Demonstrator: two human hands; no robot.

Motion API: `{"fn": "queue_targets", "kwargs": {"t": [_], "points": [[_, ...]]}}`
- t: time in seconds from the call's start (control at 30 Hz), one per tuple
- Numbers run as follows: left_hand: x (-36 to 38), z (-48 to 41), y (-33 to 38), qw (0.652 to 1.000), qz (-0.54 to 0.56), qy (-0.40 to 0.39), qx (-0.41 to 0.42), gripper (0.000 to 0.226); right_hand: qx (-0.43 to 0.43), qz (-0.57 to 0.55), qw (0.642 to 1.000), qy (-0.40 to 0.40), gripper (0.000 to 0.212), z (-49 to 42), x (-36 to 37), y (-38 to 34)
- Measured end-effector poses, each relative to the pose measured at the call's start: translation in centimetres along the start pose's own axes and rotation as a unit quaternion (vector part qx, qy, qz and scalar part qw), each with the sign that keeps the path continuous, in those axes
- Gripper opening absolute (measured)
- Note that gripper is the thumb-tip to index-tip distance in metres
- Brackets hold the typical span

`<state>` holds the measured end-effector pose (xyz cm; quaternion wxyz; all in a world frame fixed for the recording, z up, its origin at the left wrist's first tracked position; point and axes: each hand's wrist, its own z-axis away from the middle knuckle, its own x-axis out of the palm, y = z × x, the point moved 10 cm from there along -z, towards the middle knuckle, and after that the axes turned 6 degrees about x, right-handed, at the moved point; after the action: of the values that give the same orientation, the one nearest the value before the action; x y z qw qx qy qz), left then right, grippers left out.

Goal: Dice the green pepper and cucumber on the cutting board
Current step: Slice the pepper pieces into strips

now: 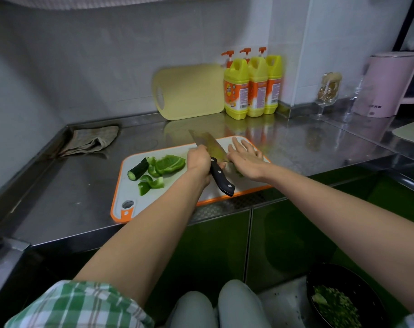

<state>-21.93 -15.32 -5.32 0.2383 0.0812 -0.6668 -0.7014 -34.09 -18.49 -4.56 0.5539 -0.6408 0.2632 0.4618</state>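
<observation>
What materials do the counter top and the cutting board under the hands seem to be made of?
The counter top looks like brushed stainless steel: grey, shiny, mirroring the yellow bottles. The cutting board looks like matte plastic, pale grey with an orange rim, though this is not certain.

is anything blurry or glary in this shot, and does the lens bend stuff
Head view: the detergent bottles and yellow board at the back look smeared, as does the glass by the pink kettle; the steel counter mirrors the bottles with mild glare; the wide lens bows the counter edges and stretches the forearms; the cleaver and pepper pieces read fairly sharp.
</observation>
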Motion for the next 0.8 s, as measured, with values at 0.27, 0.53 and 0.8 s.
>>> {"fn": "queue_targets", "kwargs": {"t": [0.27,0.53,0.8], "points": [[-0.5,0.1,0.5,1.0,-0.026,0.004,0.013,0.023,0.005,0.001,1.0,-0.007,0.055,0.0,-0.2,0.2],[0.5,1.0,1.4,0.992,-0.088,-0.055,0.067,0.024,0.122,-0.475,0.872,-0.013,0.048,-2.3,-0.2,1.1],[1.6,0.8,3.1,0.966,-0.174,-0.051,0.185,0.025,0.147,-0.616,0.767,-0.104,0.067,-1.7,0.1,0.0]]}}
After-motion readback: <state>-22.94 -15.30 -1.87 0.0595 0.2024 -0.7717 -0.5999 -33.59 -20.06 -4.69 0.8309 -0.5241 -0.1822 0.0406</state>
